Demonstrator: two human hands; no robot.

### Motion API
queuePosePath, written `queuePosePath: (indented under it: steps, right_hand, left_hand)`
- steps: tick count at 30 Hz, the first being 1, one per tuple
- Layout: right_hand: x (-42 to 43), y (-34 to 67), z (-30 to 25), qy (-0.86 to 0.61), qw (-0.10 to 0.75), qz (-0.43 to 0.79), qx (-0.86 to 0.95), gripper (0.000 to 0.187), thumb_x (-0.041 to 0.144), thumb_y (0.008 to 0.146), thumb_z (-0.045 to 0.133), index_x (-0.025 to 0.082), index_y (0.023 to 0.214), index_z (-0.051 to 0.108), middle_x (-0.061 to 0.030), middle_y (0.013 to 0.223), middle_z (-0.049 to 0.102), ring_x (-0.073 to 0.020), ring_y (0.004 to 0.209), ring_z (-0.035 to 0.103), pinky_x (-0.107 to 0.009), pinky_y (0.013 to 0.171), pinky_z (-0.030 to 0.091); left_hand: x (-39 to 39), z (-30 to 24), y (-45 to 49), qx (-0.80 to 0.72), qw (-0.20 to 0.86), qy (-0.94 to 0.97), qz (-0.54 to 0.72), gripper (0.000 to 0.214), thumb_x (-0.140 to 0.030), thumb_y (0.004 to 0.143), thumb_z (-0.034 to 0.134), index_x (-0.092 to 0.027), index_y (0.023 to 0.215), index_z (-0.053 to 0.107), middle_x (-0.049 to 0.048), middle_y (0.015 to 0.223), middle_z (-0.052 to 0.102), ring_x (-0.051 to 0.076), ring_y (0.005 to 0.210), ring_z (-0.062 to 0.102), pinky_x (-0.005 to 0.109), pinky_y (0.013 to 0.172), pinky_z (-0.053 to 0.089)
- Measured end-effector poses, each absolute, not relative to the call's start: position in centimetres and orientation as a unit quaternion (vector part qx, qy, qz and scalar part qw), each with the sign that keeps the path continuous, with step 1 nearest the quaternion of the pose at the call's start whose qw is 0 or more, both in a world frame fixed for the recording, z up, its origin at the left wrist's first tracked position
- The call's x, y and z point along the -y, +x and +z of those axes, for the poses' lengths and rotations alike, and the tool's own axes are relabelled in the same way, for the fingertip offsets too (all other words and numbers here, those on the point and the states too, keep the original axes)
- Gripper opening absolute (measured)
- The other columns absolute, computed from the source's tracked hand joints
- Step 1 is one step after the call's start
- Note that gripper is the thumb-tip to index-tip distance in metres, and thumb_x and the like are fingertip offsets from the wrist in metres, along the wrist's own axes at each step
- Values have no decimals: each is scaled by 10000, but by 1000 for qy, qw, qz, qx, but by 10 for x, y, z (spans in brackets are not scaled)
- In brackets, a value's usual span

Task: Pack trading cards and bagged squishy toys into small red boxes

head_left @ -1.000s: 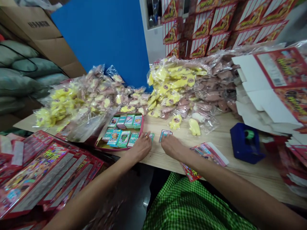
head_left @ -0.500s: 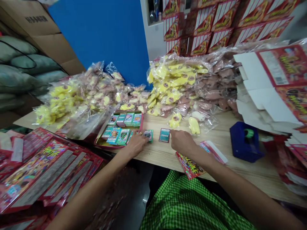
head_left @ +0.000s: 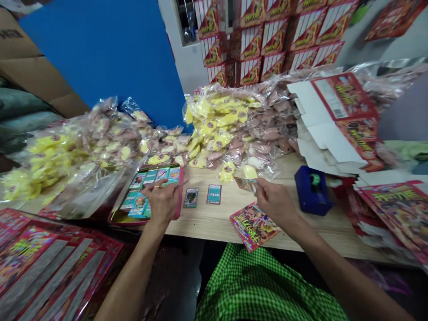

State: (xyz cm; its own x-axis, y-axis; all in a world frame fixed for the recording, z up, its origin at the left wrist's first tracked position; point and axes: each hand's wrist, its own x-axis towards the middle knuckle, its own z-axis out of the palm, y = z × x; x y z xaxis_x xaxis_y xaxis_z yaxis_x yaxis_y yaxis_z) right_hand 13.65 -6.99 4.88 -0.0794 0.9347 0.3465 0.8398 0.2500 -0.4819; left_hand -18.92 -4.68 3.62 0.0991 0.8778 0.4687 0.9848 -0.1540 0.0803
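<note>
My right hand (head_left: pixel 274 201) pinches a small picture card (head_left: pixel 245 184) between thumb and fingers, just above the wooden table (head_left: pixel 214 225). My left hand (head_left: pixel 162 201) lies over the cards in a shallow red tray (head_left: pixel 179 180); whether it grips one is hidden. Rows of small teal and blue cards (head_left: pixel 150 176) fill the tray. Two more cards, one dark (head_left: pixel 191 197) and one teal (head_left: pixel 214 194), lie face up between my hands. Below my right hand lies a colourful printed red card (head_left: pixel 254 226).
Plastic bags of pink and yellow soft toys (head_left: pixel 217 120) pile along the table's back. A blue tape dispenser (head_left: pixel 312 189) and flat printed boxes (head_left: pixel 337 120) stand to the right. Stacks of red printed sheets (head_left: pixel 50 263) lie at lower left, beyond the table's front edge.
The view has swung right. My left hand has moved from the table onto the tray, and my right hand has moved up and left, now pinching a card. The printed red card lies flatter.
</note>
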Motion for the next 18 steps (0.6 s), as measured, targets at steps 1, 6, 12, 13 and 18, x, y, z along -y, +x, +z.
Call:
queuePosePath:
  steps: [1,6,12,13,18]
  right_hand:
    - [70,139,48,-606,309,85,728,221,216,873,396,216,719,556,-15,521,511,-177,478,468,-292,552,265]
    - [77,144,43,-594,332,122,722,183,221,849,429,230,671,472,-1,519,483,-166,482,433,-301,553,224]
    - [81,147,36,-588,373,188,693,171,213,845,467,227,675,472,11,539,458,-157,504,416,-291,555,267]
    - [80,146,35,-589,381,200,684,180,221,858,470,227,678,472,13,544,452,-158,517,422,-283,548,285]
    - [79,140,38,-536,399,324,670,294,339,974,415,217,742,546,8,637,544,-156,616,565,-243,541,482]
  left_hand:
    - [49,35,-185,627,116,-745,-196,267,-233,985,497,-224,873,739,86,857,792,369,1194,628,621,1027,271]
    - [59,16,-173,585,31,-803,-108,274,-79,873,545,-221,711,714,94,791,766,355,1208,614,572,1041,306]
    - [59,25,-176,591,10,-795,-134,252,-109,816,608,-248,636,716,54,719,746,336,1062,666,540,1014,343]
    - [63,31,-171,603,15,-774,-192,229,-167,858,607,-247,688,737,62,760,753,336,1062,659,527,1001,359]
    - [85,42,-106,555,-268,-638,-462,339,-476,913,650,-197,733,716,21,719,683,214,740,614,318,708,457]
